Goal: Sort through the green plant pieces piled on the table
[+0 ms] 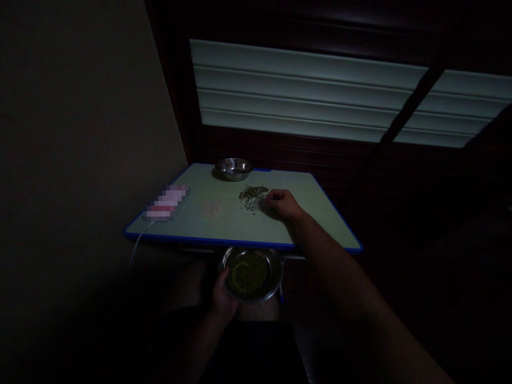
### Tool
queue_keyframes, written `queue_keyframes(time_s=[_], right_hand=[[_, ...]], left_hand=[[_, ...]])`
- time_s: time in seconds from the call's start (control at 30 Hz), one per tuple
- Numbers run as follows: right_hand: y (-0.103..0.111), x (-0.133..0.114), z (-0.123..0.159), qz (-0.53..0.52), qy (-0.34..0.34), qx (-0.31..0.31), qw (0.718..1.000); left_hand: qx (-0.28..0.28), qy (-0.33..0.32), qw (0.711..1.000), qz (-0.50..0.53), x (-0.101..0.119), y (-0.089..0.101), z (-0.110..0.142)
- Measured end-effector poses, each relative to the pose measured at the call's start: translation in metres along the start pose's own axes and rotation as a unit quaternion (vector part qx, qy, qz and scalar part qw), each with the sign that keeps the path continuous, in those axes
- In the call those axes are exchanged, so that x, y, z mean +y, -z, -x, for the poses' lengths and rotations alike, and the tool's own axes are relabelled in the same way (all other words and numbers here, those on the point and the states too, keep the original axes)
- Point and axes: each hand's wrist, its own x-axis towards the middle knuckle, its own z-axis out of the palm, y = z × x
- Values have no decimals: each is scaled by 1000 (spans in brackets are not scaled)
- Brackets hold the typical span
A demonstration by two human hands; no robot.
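Observation:
Below the table's front edge, my left hand [224, 296] grips the rim of a shiny metal bowl [277, 285], thumb over the edge. Small green beans [248, 273], like mung beans, lie in that bowl. Over the tabletop my right hand [282, 202] is closed, its fingers pinched around a small pale, see-through piece [259, 203] whose kind is too dim to make out. That piece is beside a loose pile of green beans [253, 193] spread on the table. A few beans lie scattered toward the front.
The pale green table [240, 229] has a blue edge. Another metal bowl [234, 169] stands at its back. A blurred pink phone-like object [166, 204] with a white cable [137, 242] lies at the left, near the wall. Small pale bits [212, 209] are scattered left of the pile. Dark wooden panelling rises behind.

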Motion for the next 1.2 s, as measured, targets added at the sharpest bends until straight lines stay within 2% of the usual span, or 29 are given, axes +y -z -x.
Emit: queue_keyframes(time_s=[0.27,0.73,1.03,1.2], right_hand=[[-1,-3,2,3,6,-2,1000],[0,-5,2,-7,-28,-6,1000],[0,-3,2,-8,-22,-13,1000],[0,0,0,10,6,31,999]], left_hand=[[5,6,1000,3,0,0,0],[-6,-8,1000,-5,0,-1,0],[4,10,1000,2,0,0,0],[11,19,1000,-2,1,0,0]])
